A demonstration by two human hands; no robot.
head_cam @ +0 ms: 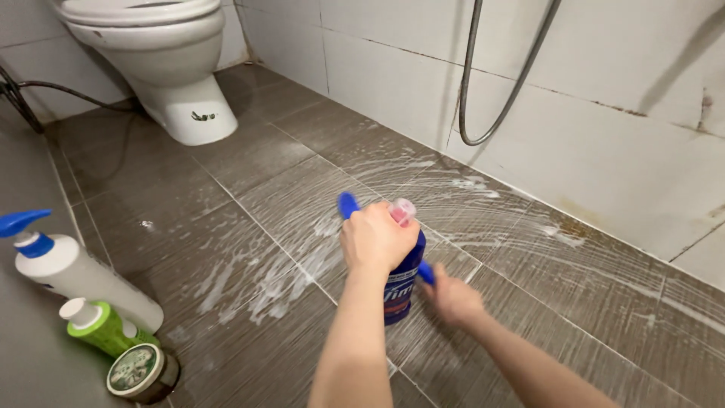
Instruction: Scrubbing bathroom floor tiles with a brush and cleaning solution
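Observation:
My left hand (376,240) grips the top of a blue bottle (400,291) with a pink cap, held over the wet brown floor tiles (249,227). My right hand (453,298) is lower and to the right, closed on a blue-handled brush (348,205). The handle runs up and left behind the bottle, and its blue end shows past my left hand. White soapy streaks cover the tiles around both hands. The brush's bristles are hidden.
A white toilet (170,68) stands at the far left. A grey shower hose (491,113) hangs on the white tiled wall on the right. At the near left stand a white pump bottle (75,276), a green bottle (102,329) and a round tin (136,370).

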